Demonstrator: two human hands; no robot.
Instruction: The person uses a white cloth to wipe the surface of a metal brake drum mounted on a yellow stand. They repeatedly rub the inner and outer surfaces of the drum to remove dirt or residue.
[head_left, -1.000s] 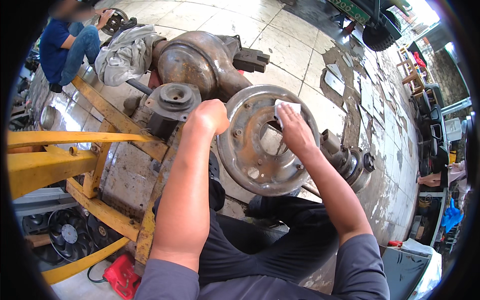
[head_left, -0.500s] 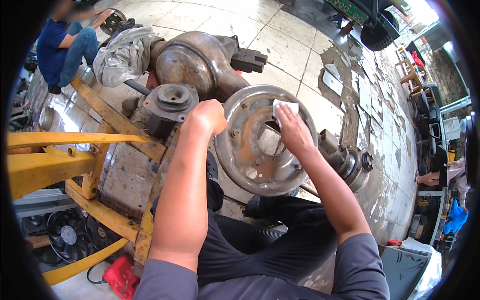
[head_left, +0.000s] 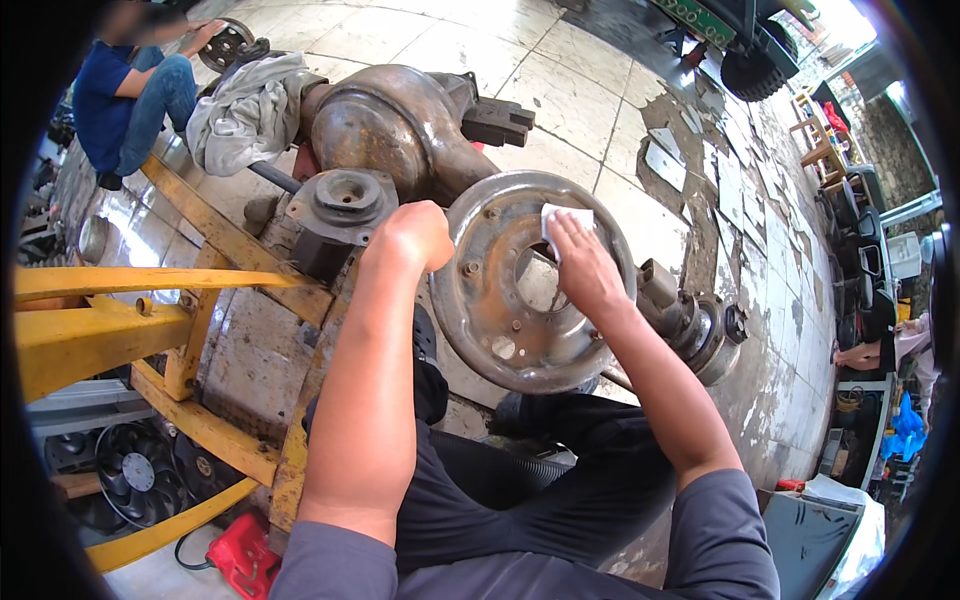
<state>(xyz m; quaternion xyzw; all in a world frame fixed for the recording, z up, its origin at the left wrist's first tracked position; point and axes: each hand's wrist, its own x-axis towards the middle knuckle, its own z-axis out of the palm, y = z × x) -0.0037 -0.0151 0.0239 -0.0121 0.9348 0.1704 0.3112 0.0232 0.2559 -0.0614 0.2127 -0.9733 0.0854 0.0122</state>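
A worn brown steel wheel rim (head_left: 590, 345) stands tilted in front of me, with a large central hole and several smaller holes. At its left edge my left hand (head_left: 415, 235) is closed in a fist, seemingly on the rim's lip; the fingertips are hidden. A folded white cloth (head_left: 583, 213) lies against the upper right of the rim's face. My right hand (head_left: 585, 265) presses the cloth there, fingers laid close together over it. Behind the rim sits a bulky rusty axle housing (head_left: 380, 125), and a hub (head_left: 710, 330) shows beyond its right side.
A yellow metal frame (head_left: 100, 340) takes up the left, beside a squared metal mount (head_left: 345, 205). A grey rag (head_left: 245, 115) drapes over the axle's left end. Another person (head_left: 140, 90) crouches at far left. Lower left lies a red container (head_left: 240, 555); broken tiles (head_left: 665, 160) lie rightward.
My right hand has slid slightly left and down across the rim's face with the cloth. The left hand stays at the rim's edge.
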